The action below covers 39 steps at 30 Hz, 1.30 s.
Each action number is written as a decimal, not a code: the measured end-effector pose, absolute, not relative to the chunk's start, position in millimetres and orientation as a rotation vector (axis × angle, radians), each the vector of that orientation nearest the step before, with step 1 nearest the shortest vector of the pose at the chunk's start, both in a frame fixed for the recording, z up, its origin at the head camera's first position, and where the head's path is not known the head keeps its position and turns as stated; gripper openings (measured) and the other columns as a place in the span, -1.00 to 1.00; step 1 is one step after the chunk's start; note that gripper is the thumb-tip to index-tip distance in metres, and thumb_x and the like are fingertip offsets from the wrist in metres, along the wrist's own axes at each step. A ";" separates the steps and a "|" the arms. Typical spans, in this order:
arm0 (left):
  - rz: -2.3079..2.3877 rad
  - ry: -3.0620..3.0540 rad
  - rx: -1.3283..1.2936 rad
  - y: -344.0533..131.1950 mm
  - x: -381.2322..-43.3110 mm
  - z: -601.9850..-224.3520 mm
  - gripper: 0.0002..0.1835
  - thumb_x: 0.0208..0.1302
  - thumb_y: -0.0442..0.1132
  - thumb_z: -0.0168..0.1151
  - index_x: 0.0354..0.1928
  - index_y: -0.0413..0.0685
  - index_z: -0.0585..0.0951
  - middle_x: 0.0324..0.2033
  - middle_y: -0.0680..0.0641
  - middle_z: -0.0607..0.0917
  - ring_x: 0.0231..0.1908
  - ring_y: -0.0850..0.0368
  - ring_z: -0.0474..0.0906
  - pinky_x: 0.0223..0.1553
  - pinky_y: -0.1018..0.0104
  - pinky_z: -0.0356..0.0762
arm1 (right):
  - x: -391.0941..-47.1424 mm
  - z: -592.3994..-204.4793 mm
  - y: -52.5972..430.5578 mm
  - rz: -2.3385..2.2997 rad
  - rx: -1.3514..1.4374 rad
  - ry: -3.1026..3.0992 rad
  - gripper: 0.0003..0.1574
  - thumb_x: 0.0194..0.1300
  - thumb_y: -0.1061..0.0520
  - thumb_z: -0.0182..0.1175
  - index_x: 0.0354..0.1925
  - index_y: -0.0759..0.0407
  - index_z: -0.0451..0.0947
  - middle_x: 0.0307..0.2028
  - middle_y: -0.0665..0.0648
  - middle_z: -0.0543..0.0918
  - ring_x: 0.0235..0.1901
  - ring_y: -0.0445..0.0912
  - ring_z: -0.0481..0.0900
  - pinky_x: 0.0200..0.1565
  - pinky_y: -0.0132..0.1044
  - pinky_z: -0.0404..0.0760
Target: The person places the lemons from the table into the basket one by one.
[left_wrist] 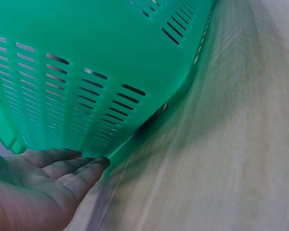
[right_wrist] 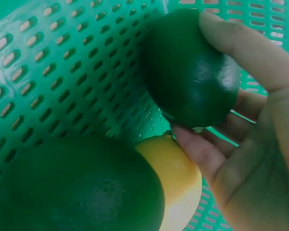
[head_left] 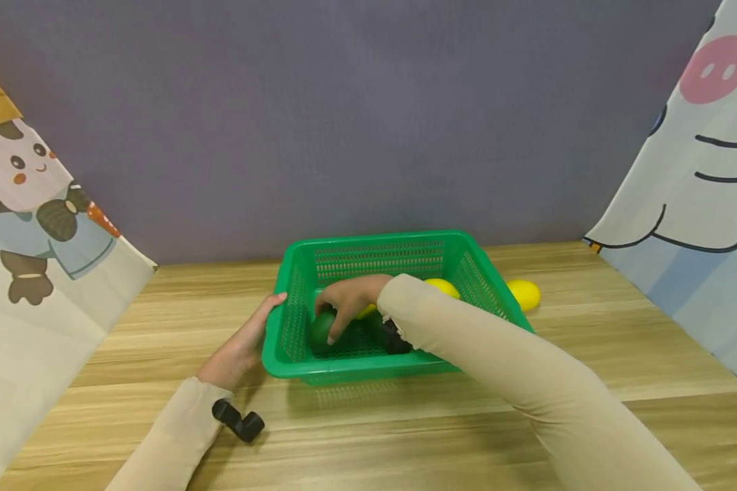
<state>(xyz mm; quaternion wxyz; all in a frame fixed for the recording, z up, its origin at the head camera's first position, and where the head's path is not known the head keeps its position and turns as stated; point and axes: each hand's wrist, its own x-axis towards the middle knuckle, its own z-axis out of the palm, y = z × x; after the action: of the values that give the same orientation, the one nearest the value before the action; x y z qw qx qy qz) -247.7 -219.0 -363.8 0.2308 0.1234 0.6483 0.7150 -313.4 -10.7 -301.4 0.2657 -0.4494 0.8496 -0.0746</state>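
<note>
A green plastic basket (head_left: 377, 240) with slotted walls stands on the table. My left hand (head_left: 248, 341) holds its left side, thumb over the rim and the other fingers nearly straight along the outer wall, as the left wrist view shows. Inside the basket, my right hand (head_left: 350, 300) grips a glossy dark green oval fruit (right_wrist: 190, 70) between thumb and fingers near the left end. Below it in the right wrist view lie a yellow fruit (right_wrist: 176, 180) and another dark green fruit (right_wrist: 86, 185). A yellow fruit (head_left: 443, 287) shows beyond the right sleeve, which hides part of the basket.
One yellow fruit (head_left: 524, 294) lies on the wooden table (head_left: 319, 450), outside the basket's right side. A grey-purple cloth wall (head_left: 368, 123) rises behind. Printed cartoon sheets (head_left: 49, 204) flank the table on both sides.
</note>
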 end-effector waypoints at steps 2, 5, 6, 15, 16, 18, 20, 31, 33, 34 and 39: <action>1.966 1.782 0.332 -219.0 -248.0 -363.7 -0.43 0.39 0.22 -0.35 0.03 -0.16 0.29 -0.23 0.04 0.62 -0.21 0.19 0.60 -0.14 0.30 0.57 | -312.4 -300.9 -9.8 -0.197 -1.190 2.278 -0.26 0.08 -0.10 0.39 0.17 0.13 0.40 -0.02 -0.02 0.51 -0.06 -0.20 0.46 0.02 -0.37 0.45; 1.963 1.792 0.325 -218.8 -247.9 -363.7 -0.42 0.38 0.21 -0.35 0.04 -0.17 0.28 -0.23 0.03 0.62 -0.22 0.19 0.60 -0.15 0.31 0.57 | -312.0 -301.0 -8.7 -0.202 -1.181 2.256 -0.25 0.08 -0.08 0.39 0.18 0.12 0.39 0.00 -0.01 0.51 -0.04 -0.19 0.45 0.02 -0.38 0.45; 1.962 1.796 0.324 -218.8 -247.8 -363.7 -0.42 0.38 0.21 -0.35 0.04 -0.18 0.27 -0.24 0.03 0.62 -0.23 0.18 0.60 -0.15 0.31 0.57 | -312.0 -301.1 -8.5 -0.204 -1.182 2.251 -0.25 0.08 -0.07 0.39 0.18 0.12 0.39 0.01 -0.01 0.50 -0.04 -0.19 0.45 0.03 -0.38 0.45; 1.964 1.794 0.320 -218.2 -247.6 -363.6 -0.40 0.38 0.22 -0.35 0.07 -0.20 0.24 -0.23 0.03 0.60 -0.22 0.19 0.59 -0.14 0.30 0.57 | -313.3 -302.3 -5.7 -0.227 -1.178 2.202 -0.25 0.06 0.00 0.42 0.19 0.05 0.38 0.04 -0.02 0.46 0.02 -0.18 0.41 0.07 -0.35 0.42; 1.965 1.792 0.325 -218.1 -247.6 -363.5 -0.39 0.38 0.22 -0.35 0.09 -0.20 0.23 -0.23 0.02 0.60 -0.21 0.19 0.59 -0.14 0.30 0.56 | -313.4 -302.0 -5.2 -0.227 -1.179 2.202 -0.26 0.06 0.00 0.41 0.19 0.05 0.38 0.05 -0.01 0.46 0.03 -0.17 0.41 0.07 -0.34 0.42; 1.969 1.793 0.326 -217.8 -247.5 -363.2 -0.39 0.38 0.22 -0.34 0.10 -0.21 0.22 -0.23 0.02 0.60 -0.22 0.19 0.59 -0.14 0.30 0.56 | -313.7 -300.8 -4.2 -0.229 -1.184 2.209 -0.27 0.07 0.01 0.41 0.19 0.05 0.39 0.07 0.01 0.46 0.05 -0.15 0.41 0.09 -0.33 0.42; 1.970 1.798 0.325 -217.7 -247.4 -363.0 -0.39 0.38 0.21 -0.35 0.10 -0.21 0.22 -0.23 0.02 0.60 -0.22 0.19 0.59 -0.15 0.31 0.57 | -314.2 -299.2 -3.0 -0.229 -1.191 2.218 -0.29 0.08 0.03 0.40 0.18 0.06 0.39 0.10 0.05 0.46 0.09 -0.12 0.41 0.11 -0.31 0.41; 1.961 1.805 0.343 -217.8 -249.0 -363.5 -0.33 0.38 0.22 -0.36 0.16 -0.27 0.15 -0.22 0.01 0.58 -0.23 0.20 0.59 -0.16 0.32 0.58 | -316.5 -287.1 11.8 -0.328 -1.180 2.244 -0.33 0.14 0.10 0.35 0.20 0.18 0.39 0.10 0.12 0.50 0.08 -0.02 0.49 0.06 -0.32 0.47; 1.962 1.803 0.341 -218.2 -249.4 -364.0 -0.34 0.38 0.22 -0.36 0.16 -0.27 0.15 -0.22 0.01 0.59 -0.24 0.20 0.59 -0.17 0.33 0.58 | -317.2 -282.5 17.1 -0.367 -1.185 2.238 -0.34 0.17 0.10 0.32 0.21 0.20 0.38 0.13 0.13 0.48 0.11 0.01 0.47 0.08 -0.29 0.47; 1.962 1.804 0.340 -218.4 -249.5 -364.1 -0.34 0.39 0.22 -0.36 0.15 -0.27 0.15 -0.23 0.02 0.59 -0.24 0.21 0.59 -0.17 0.34 0.58 | -317.8 -280.0 20.0 -0.377 -1.195 2.237 -0.35 0.19 0.09 0.31 0.22 0.19 0.38 0.15 0.14 0.47 0.13 0.02 0.46 0.10 -0.28 0.46; 1.951 1.821 0.347 -219.2 -248.9 -363.6 -0.31 0.39 0.21 -0.39 0.20 -0.31 0.09 -0.21 0.01 0.59 -0.22 0.20 0.59 -0.16 0.33 0.57 | -321.0 -264.5 38.5 -0.420 -1.200 2.251 -0.40 0.25 0.07 0.25 0.22 0.14 0.36 0.17 0.11 0.45 0.18 0.03 0.42 0.15 -0.25 0.43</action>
<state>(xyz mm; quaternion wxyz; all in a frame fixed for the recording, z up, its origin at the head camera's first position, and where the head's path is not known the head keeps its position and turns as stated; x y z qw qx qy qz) -248.9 -219.2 -363.6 0.2232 0.1258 0.6595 0.7067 -321.0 38.5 -264.5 0.2745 -0.4463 0.8373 -0.1564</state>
